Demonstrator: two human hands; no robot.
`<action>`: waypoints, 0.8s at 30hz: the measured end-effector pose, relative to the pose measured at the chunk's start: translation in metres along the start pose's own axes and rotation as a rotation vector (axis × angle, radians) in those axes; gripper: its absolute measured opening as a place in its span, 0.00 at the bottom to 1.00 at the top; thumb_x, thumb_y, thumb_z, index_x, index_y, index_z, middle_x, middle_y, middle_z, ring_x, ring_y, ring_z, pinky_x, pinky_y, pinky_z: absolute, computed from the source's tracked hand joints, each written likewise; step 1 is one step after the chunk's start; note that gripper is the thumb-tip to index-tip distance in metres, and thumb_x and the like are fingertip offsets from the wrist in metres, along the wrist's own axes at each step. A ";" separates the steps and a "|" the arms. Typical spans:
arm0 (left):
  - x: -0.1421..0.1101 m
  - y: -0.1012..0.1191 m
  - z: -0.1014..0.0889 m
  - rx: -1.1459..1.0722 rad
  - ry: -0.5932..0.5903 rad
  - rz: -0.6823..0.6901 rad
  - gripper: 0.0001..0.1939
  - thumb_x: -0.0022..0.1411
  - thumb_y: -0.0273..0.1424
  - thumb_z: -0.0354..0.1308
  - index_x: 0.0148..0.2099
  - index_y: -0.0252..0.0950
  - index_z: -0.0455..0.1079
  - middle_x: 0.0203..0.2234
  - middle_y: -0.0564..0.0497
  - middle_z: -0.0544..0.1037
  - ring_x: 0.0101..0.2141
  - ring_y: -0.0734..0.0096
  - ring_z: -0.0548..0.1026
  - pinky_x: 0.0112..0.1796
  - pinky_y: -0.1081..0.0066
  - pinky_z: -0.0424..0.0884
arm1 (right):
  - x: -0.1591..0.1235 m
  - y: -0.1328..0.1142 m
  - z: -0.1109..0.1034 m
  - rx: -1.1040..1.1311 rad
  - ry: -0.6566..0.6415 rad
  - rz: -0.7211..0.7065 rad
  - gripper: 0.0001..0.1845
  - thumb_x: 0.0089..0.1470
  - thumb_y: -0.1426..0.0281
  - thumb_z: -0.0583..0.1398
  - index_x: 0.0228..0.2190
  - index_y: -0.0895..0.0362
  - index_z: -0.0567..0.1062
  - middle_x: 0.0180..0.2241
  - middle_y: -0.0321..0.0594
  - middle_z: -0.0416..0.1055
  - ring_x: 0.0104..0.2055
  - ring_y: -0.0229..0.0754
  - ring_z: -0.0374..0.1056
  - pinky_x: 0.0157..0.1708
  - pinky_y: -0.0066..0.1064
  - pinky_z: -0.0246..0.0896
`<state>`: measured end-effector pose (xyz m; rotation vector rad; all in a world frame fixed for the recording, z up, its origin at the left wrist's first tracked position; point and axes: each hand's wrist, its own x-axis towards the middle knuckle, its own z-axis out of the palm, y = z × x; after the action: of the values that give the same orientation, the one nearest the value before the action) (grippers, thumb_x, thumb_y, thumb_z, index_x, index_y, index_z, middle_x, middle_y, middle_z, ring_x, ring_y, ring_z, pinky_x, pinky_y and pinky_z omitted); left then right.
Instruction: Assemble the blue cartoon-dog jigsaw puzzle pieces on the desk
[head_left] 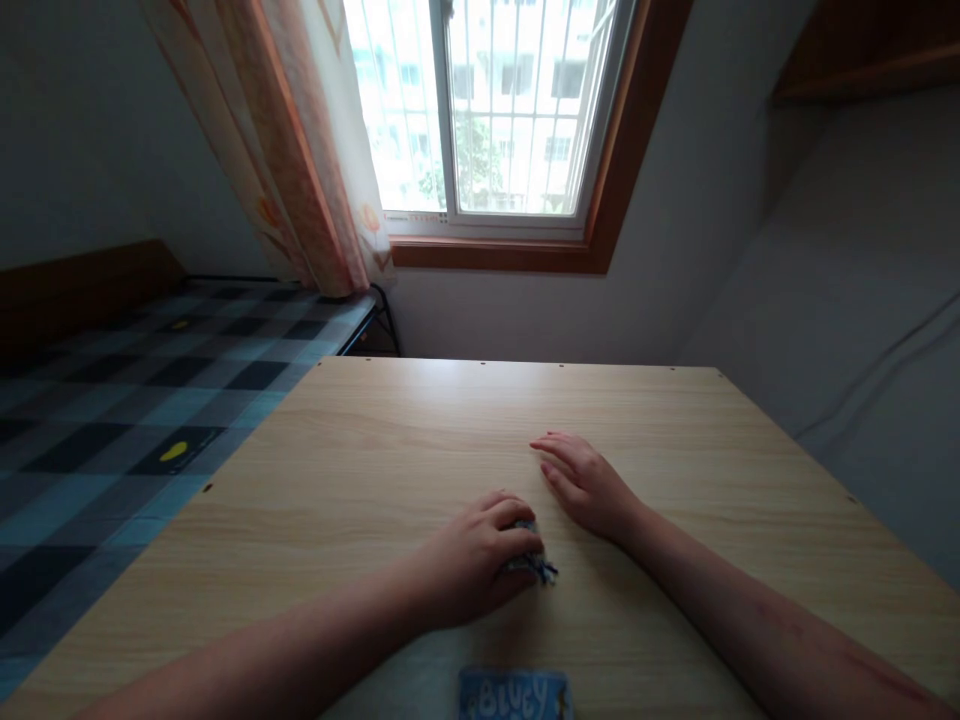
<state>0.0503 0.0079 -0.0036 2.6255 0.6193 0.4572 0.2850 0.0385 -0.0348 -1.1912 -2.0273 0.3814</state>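
My left hand [487,555] rests over the middle of the wooden table, its fingers curled around a small blue-and-white bundle [545,571] with loose strand-like ends sticking out past the fingertips. Most of that bundle is covered by the fingers, so its exact kind does not show. To the right and a little farther away, my right hand [589,482] lies on the tabletop with fingers stretched out and nothing in them. At the near edge of the view is a blue item lettered "BLUEY" [516,694], cut off by the frame and touched by neither hand.
The light wood table [405,420] has a far edge in front of the wall below a barred window [517,110]. A bed with a checked cover [225,375] stands along the left, beside an orange curtain [300,150]. A cable [885,355] runs along the right wall.
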 end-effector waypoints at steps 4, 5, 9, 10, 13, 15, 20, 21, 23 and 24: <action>0.002 -0.002 0.000 -0.006 -0.007 -0.003 0.08 0.68 0.37 0.57 0.43 0.39 0.74 0.43 0.46 0.74 0.46 0.62 0.69 0.50 0.63 0.68 | 0.000 0.000 -0.001 0.000 -0.005 -0.005 0.16 0.62 0.70 0.56 0.50 0.53 0.76 0.51 0.46 0.75 0.58 0.51 0.66 0.60 0.50 0.60; 0.001 -0.002 0.000 0.000 -0.010 0.002 0.08 0.68 0.37 0.57 0.42 0.39 0.73 0.42 0.46 0.73 0.45 0.62 0.69 0.50 0.63 0.68 | 0.001 0.000 -0.001 0.000 -0.008 -0.007 0.16 0.62 0.70 0.56 0.49 0.54 0.76 0.51 0.46 0.75 0.58 0.51 0.66 0.60 0.50 0.60; 0.001 -0.002 0.000 0.026 -0.005 0.015 0.09 0.70 0.35 0.54 0.43 0.38 0.73 0.42 0.46 0.73 0.45 0.62 0.68 0.50 0.64 0.67 | 0.001 -0.001 -0.002 -0.001 -0.011 -0.008 0.15 0.62 0.70 0.56 0.48 0.53 0.78 0.50 0.46 0.76 0.58 0.51 0.67 0.59 0.50 0.61; 0.000 -0.001 0.000 0.029 -0.003 0.021 0.09 0.70 0.35 0.53 0.43 0.39 0.73 0.43 0.46 0.73 0.45 0.62 0.68 0.50 0.64 0.67 | 0.001 -0.001 -0.002 -0.001 -0.010 -0.008 0.15 0.62 0.70 0.56 0.47 0.53 0.78 0.50 0.46 0.76 0.57 0.51 0.67 0.59 0.50 0.61; 0.000 -0.001 -0.001 0.032 -0.013 0.056 0.11 0.70 0.36 0.52 0.46 0.40 0.73 0.44 0.46 0.73 0.46 0.62 0.69 0.53 0.62 0.67 | 0.001 -0.001 -0.002 -0.003 -0.017 -0.014 0.15 0.61 0.70 0.56 0.46 0.52 0.79 0.50 0.46 0.76 0.57 0.50 0.68 0.59 0.49 0.61; -0.001 -0.001 -0.002 0.035 -0.024 0.081 0.12 0.70 0.38 0.53 0.48 0.40 0.73 0.45 0.46 0.74 0.46 0.62 0.70 0.56 0.60 0.65 | 0.001 -0.001 -0.002 -0.006 -0.028 -0.017 0.15 0.61 0.71 0.56 0.46 0.52 0.79 0.49 0.45 0.76 0.57 0.50 0.68 0.59 0.49 0.61; -0.001 0.000 -0.004 0.092 -0.028 0.090 0.18 0.67 0.41 0.56 0.55 0.40 0.71 0.55 0.43 0.72 0.55 0.54 0.69 0.62 0.52 0.58 | 0.000 -0.002 -0.003 -0.013 -0.043 -0.019 0.15 0.60 0.72 0.57 0.46 0.53 0.79 0.49 0.45 0.76 0.57 0.50 0.67 0.59 0.49 0.61; -0.001 0.001 -0.004 0.105 -0.038 0.090 0.20 0.66 0.41 0.57 0.58 0.42 0.70 0.58 0.43 0.70 0.57 0.52 0.67 0.63 0.50 0.56 | 0.000 -0.002 -0.003 -0.011 -0.041 -0.020 0.16 0.59 0.73 0.57 0.46 0.53 0.79 0.49 0.45 0.76 0.57 0.50 0.67 0.59 0.49 0.61; -0.001 0.002 -0.004 0.116 -0.070 0.094 0.24 0.64 0.41 0.59 0.61 0.46 0.67 0.62 0.45 0.67 0.61 0.50 0.64 0.64 0.47 0.53 | 0.000 -0.003 -0.003 -0.003 -0.031 -0.018 0.16 0.58 0.74 0.57 0.46 0.52 0.79 0.49 0.45 0.76 0.57 0.50 0.67 0.59 0.49 0.61; 0.000 0.003 -0.004 0.114 -0.085 0.096 0.24 0.63 0.41 0.60 0.61 0.47 0.67 0.62 0.46 0.67 0.61 0.50 0.63 0.64 0.46 0.53 | 0.000 -0.003 -0.002 0.002 -0.023 -0.014 0.16 0.58 0.74 0.57 0.46 0.52 0.79 0.49 0.45 0.76 0.57 0.50 0.67 0.59 0.49 0.61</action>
<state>0.0493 0.0067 0.0011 2.7756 0.5078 0.3460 0.2851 0.0365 -0.0319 -1.1760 -2.0536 0.3919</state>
